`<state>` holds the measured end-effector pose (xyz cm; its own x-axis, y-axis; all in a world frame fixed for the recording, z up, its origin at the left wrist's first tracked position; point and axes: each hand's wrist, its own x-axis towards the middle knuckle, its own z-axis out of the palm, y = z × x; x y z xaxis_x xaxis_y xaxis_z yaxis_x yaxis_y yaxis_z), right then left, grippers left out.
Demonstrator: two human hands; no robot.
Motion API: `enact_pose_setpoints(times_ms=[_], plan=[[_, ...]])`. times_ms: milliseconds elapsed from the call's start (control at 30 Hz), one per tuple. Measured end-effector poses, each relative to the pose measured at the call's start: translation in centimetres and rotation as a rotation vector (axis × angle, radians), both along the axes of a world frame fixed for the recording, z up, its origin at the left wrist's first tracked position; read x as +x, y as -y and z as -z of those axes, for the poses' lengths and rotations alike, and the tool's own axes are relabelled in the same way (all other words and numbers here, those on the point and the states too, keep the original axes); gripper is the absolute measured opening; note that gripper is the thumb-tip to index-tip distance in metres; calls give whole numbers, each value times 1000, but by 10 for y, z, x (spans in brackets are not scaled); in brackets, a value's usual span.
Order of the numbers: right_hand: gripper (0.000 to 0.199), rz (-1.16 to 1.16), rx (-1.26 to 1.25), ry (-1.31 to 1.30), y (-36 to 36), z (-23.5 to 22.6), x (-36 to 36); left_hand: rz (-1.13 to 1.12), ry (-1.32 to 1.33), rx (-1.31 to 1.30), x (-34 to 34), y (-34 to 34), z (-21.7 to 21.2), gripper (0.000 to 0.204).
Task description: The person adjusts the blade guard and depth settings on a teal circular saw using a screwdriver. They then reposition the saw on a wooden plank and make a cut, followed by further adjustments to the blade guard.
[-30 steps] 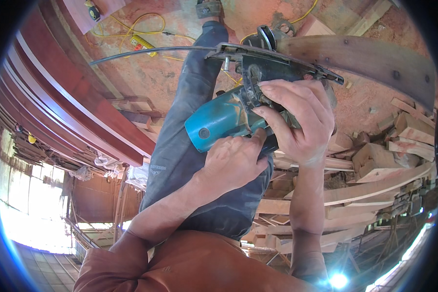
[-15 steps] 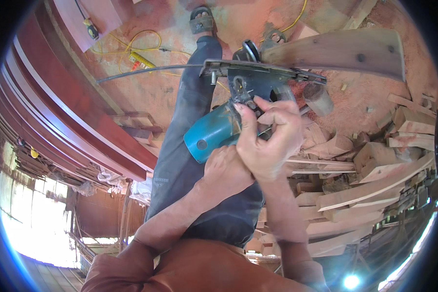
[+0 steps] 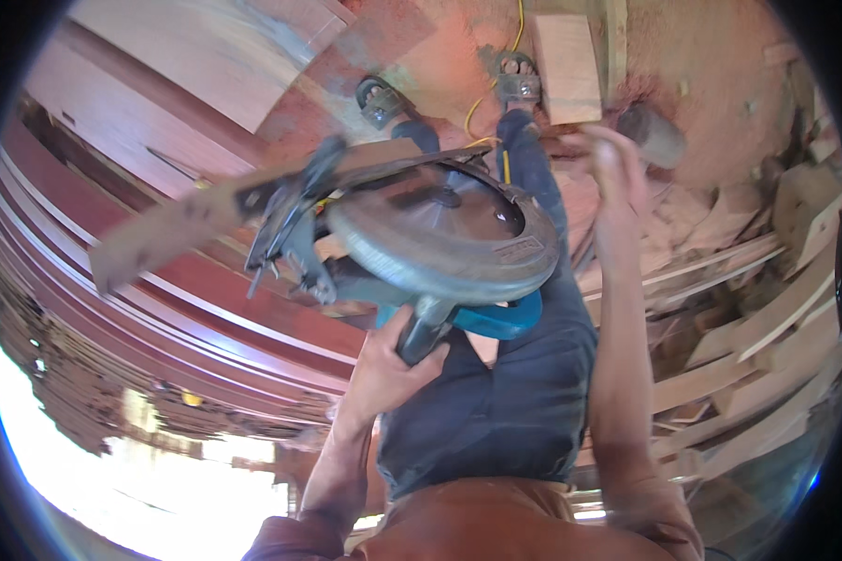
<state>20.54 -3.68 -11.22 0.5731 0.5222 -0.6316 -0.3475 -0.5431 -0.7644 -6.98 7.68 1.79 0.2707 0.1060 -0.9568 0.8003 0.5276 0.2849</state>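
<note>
in the left hand (image 3: 388, 365), clenched around a dark handle just above the knuckles, hangs a circular saw (image 3: 430, 248) with a teal motor body (image 3: 496, 318) and a broad grey blade guard (image 3: 439, 234) turned up toward the camera. the saw is lifted clear of any work, carried in the air over the person's dark trousers (image 3: 496, 402), with its flat base plate (image 3: 280, 201) running out to the left of the hand and blurred by motion. the right hand (image 3: 612, 154) is released and empty, fingers spread, raised well apart from the saw on its far right and reaching toward a short pale wooden block (image 3: 568, 65) that lies on the sawdust-covered floor (image 3: 711, 84) just beyond the fingertips, beside the sandalled feet (image 3: 519, 79). a yellow cable (image 3: 482, 107) trails across the floor between the feet. as a judgement: no cut is under way here, since the blade meets no wood and only one hand is on the tool; this looks like a stage between cuts, with a piece yet to be picked up or set in place. offcuts and planks (image 3: 748, 309) piled to the right of the free hand suggest much sawing is done. long reddish boards (image 3: 159, 309) are stacked left of the holding hand.
</note>
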Motion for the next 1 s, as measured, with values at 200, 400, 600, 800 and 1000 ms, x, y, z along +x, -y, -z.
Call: enact_pose_setpoints(times_ms=[200, 400, 600, 800, 1000], plan=[[42, -267, 135, -571, 30, 139, -85, -256, -40, -37, -48, -20, -30, 19], [37, -210, 189, -697, 24, 165, -121, -496, 9, -95, -64, -45, -34, 19], [27, -135, 227, -850, 22, 200, -149, -360, 49, -73, -61, -67, -24, 29], [10, 202, 66, -1225, 8, 196, -147, -158, 35, -1, -58, -83, -34, 41], [15, 234, 21, -1331, 23, 204, -136, 400, 39, 154, -63, -98, -44, 33]])
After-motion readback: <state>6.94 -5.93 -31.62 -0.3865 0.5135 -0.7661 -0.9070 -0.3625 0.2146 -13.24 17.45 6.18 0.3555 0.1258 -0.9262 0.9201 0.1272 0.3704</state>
